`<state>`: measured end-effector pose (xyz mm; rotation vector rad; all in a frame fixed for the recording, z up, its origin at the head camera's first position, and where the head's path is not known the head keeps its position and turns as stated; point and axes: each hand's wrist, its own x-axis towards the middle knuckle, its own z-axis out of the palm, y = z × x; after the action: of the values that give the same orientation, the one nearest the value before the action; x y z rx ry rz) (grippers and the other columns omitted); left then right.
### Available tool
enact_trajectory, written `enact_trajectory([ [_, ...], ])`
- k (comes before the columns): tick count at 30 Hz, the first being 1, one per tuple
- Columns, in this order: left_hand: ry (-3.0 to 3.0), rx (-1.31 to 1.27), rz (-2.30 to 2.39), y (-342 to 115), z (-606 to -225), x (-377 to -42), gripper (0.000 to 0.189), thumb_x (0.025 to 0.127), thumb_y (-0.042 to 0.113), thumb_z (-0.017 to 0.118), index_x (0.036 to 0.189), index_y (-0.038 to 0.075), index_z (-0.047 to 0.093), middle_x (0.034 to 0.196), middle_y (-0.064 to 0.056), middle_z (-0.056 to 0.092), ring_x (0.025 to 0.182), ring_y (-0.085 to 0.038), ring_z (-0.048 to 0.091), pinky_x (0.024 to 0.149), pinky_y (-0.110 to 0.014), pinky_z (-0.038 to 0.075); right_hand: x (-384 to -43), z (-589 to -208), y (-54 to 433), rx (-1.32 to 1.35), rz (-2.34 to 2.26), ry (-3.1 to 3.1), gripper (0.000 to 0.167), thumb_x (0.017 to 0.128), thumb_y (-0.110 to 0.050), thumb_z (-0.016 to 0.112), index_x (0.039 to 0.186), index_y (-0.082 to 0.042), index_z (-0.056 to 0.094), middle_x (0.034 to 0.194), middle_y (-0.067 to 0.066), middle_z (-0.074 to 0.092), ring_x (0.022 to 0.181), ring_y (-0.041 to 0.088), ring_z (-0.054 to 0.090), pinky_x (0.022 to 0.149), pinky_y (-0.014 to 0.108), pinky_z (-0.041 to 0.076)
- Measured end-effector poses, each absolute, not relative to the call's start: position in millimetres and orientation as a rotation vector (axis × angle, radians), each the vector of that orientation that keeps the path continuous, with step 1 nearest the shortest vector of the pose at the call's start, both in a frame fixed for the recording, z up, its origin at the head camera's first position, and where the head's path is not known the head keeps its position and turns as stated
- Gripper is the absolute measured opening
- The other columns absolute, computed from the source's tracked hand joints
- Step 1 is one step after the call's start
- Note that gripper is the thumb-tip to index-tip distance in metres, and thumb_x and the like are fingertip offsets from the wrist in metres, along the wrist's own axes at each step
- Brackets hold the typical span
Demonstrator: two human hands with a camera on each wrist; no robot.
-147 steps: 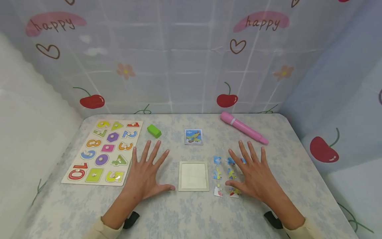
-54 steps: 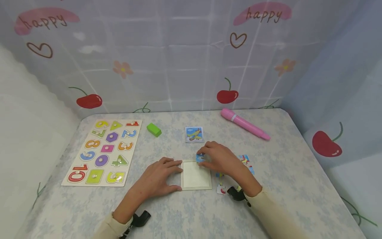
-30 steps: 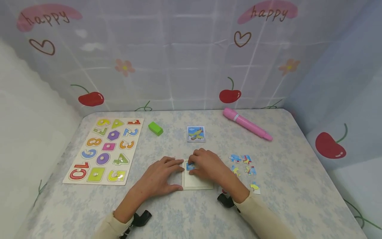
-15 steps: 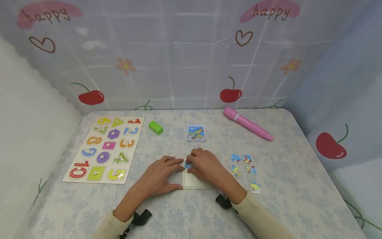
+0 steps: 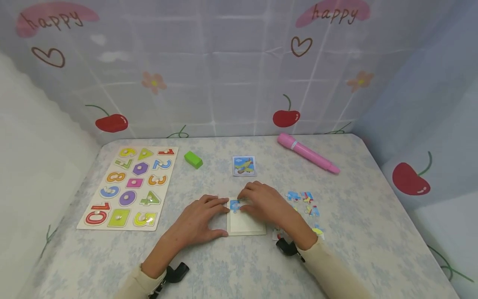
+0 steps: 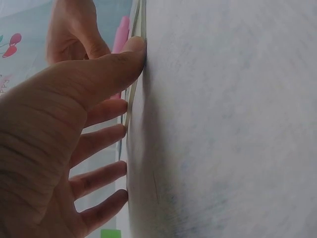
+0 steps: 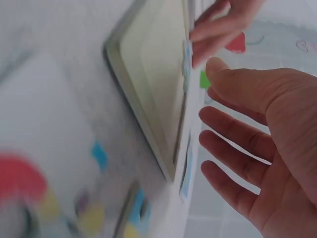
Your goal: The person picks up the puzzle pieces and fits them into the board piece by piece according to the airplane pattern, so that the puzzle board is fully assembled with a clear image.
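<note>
A blue jigsaw piece (image 5: 235, 205) lies in the far left corner of the pale square puzzle tray (image 5: 246, 226). My left hand (image 5: 192, 222) rests at the tray's left side, thumb and fingertips against its edge, fingers fairly straight. In the left wrist view, the left thumb (image 6: 111, 72) meets the tray's rim. Over the tray's right part is my right hand (image 5: 267, 205), its fingertips just right of the piece. The right wrist view shows this hand's fingers (image 7: 237, 134) relaxed and apart, with nothing between them.
Several loose jigsaw pieces (image 5: 308, 197) lie right of the tray, some hidden under the right forearm. Behind the tray is a plane picture card (image 5: 244, 166). A number board (image 5: 127, 187), green block (image 5: 193, 160) and pink marker-shaped stick (image 5: 308, 153) lie around.
From spread above the table, my hands came to the tray. The right hand brought the blue piece into the tray's far left corner, let it go and moved slightly right.
</note>
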<state>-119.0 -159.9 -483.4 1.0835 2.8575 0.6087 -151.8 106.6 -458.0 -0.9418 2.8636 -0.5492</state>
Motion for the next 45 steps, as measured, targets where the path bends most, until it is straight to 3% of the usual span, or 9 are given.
enact_trajectory([
  [24,2.837,1.034,0.6,-160.3,-482.7,-117.8,0.063,0.085,0.055,0.089,0.137,0.024,0.073,0.159,0.005,0.057,0.141,-0.024,0.053,0.104,-0.051,0.054,-155.4,-452.1,212.5,-0.519,-0.575,2.905,0.038,0.096,-0.022,0.084,0.131,-0.011,0.074,0.127,0.007,0.071,0.122,0.032,0.065,0.1,0.056,0.055],
  [37,2.836,1.051,0.631,-159.5,-483.6,-117.6,0.062,0.085,0.052,0.09,0.138,0.022,0.073,0.159,0.002,0.058,0.142,-0.027,0.053,0.103,-0.053,0.054,-159.5,-455.6,232.1,-0.478,-0.506,2.897,0.041,0.09,-0.022,0.089,0.127,-0.011,0.077,0.124,0.009,0.072,0.117,0.032,0.065,0.099,0.057,0.056],
  [45,2.84,1.061,0.626,-159.3,-483.0,-116.8,0.062,0.086,0.051,0.09,0.138,0.021,0.073,0.159,0.001,0.057,0.143,-0.027,0.053,0.105,-0.053,0.054,-160.9,-456.3,242.7,-0.589,-0.525,2.9,0.035,0.089,-0.016,0.09,0.12,-0.01,0.078,0.115,0.005,0.073,0.102,0.024,0.066,0.088,0.051,0.059],
])
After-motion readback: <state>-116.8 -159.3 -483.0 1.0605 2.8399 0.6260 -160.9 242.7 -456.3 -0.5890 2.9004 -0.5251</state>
